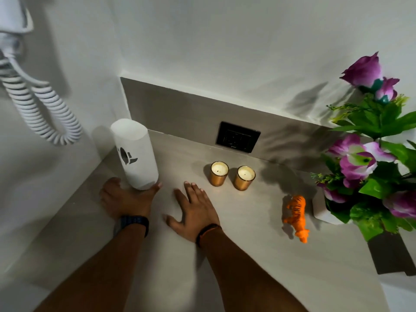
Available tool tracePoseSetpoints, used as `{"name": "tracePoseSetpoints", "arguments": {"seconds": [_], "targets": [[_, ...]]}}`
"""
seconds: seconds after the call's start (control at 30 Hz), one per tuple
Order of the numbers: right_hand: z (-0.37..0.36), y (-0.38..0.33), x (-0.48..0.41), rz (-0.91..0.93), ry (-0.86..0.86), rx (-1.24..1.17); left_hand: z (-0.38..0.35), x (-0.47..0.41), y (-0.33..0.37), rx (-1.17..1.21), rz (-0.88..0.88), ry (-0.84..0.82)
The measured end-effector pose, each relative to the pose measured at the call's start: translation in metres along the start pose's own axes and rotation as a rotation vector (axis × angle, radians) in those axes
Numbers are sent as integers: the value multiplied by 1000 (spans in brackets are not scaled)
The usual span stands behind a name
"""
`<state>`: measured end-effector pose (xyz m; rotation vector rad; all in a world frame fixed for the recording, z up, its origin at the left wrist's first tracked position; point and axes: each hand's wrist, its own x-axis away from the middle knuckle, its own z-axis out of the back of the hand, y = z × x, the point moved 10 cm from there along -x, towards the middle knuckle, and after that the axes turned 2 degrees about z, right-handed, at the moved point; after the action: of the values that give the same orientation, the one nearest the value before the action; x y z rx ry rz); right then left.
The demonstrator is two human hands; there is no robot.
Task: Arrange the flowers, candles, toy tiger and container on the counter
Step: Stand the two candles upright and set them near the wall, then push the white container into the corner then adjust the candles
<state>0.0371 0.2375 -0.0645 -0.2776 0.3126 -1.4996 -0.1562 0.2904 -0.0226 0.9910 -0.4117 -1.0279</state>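
A tall white container (pixel 135 154) with a dark flower mark stands upright at the back left of the grey counter (pixel 247 244). My left hand (pixel 126 199) cups its base from the front, thumb and finger on either side. My right hand (pixel 193 212) lies flat on the counter, fingers spread, holding nothing, just left of two candles in copper-coloured glasses (pixel 219 173) (pixel 244 177). An orange toy tiger (pixel 297 216) stands to the right. Purple artificial flowers (pixel 371 165) in a white pot (pixel 322 210) stand at the far right.
A black wall socket (pixel 237 139) sits in the grey backsplash behind the candles. A white wall-mounted hair dryer with a coiled cord (pixel 38 102) hangs on the left wall. A dark box (pixel 389 255) lies under the flower leaves at the right.
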Motion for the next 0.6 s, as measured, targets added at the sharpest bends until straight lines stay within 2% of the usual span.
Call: {"name": "tracePoseSetpoints", "arguments": {"seconds": [0.17,0.4,0.6], "targets": [[-5,-6,-26,17,-5,30,-30,-26,5,133,23,-195],[-8,-7,-41,17,-9,68,-61,-73,9,190,47,-254],[-10,-5,-40,13,6,72,-92,-114,23,298,69,-244]]}}
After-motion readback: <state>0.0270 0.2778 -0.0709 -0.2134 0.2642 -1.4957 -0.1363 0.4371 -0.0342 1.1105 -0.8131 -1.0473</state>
